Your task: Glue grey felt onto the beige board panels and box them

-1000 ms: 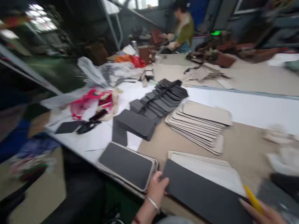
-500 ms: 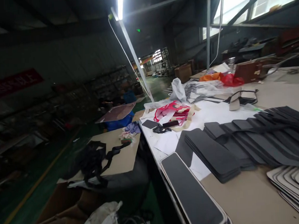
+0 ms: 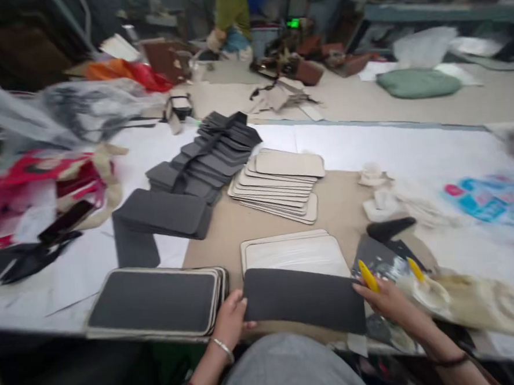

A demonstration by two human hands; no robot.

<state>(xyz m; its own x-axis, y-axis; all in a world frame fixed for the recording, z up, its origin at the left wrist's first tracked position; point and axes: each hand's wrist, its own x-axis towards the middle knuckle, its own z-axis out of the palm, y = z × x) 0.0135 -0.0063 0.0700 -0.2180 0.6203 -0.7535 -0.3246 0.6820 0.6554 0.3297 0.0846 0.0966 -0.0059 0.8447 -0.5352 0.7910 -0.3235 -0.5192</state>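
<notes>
A dark grey rectangular sheet (image 3: 304, 298) lies across the near edge of the table, over a beige board stack (image 3: 295, 251). My left hand (image 3: 230, 320) grips its left end, fingers curled round the edge. My right hand (image 3: 388, 299) pinches its right end and also carries a yellow-handled tool (image 3: 368, 275). Left of my left hand sits a stack of beige-rimmed panels with dark grey faces (image 3: 154, 301).
Fanned piles of grey pieces (image 3: 202, 158) and beige boards (image 3: 280, 184) lie mid-table. A red bag (image 3: 43, 182), phone and plastic are at left, white scraps (image 3: 381, 193) and a second yellow-handled tool (image 3: 416, 269) at right. Another person (image 3: 231, 14) works at the far bench.
The camera swung far left toward the aisle and back down to the table. Both hands are in view again, holding the same grey sheet at its two ends.
</notes>
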